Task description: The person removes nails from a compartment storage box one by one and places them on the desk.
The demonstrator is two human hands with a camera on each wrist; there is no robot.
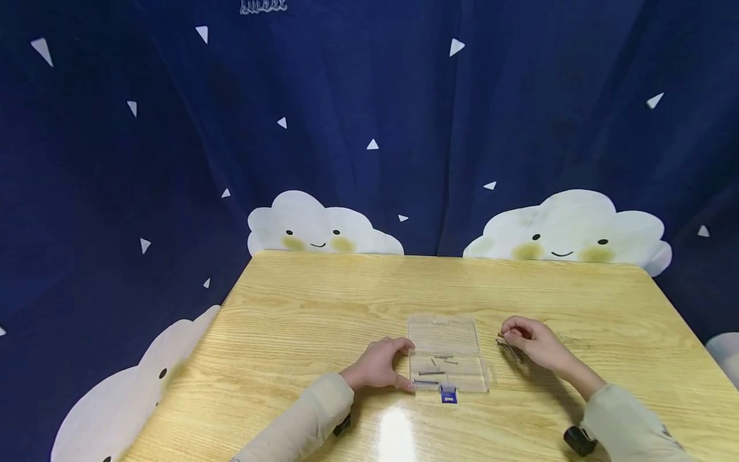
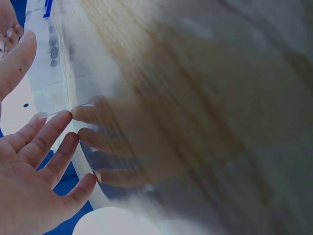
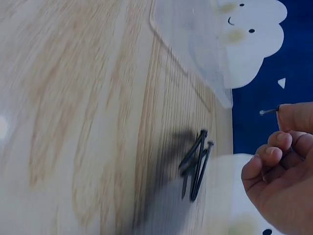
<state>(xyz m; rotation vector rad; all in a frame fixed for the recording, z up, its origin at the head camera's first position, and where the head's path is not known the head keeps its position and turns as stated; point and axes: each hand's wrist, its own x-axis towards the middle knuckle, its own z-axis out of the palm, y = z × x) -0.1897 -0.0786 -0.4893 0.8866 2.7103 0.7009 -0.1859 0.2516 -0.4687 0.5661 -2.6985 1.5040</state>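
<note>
A clear plastic box (image 1: 484, 375) lies with its lid (image 1: 443, 333) folded back on the table. Several nails (image 1: 432, 373) are inside it, and a blue latch (image 1: 448, 394) sticks out at the front. At the box's left side, my left hand (image 1: 378, 364) rests with thumb and fingers spread; in the left wrist view its fingertips touch down. My right hand (image 1: 539, 343), to the right of the box, pinches a nail (image 3: 269, 111) between thumb and forefinger. Below that hand, a small pile of nails (image 3: 198, 169) lies on the wood.
The wooden table (image 1: 323, 289) reaches back to a dark blue curtain (image 1: 358, 77) with white triangles and smiling clouds. A black wrist device (image 1: 579, 441) sits under the right sleeve. Light glares off the tabletop near the front.
</note>
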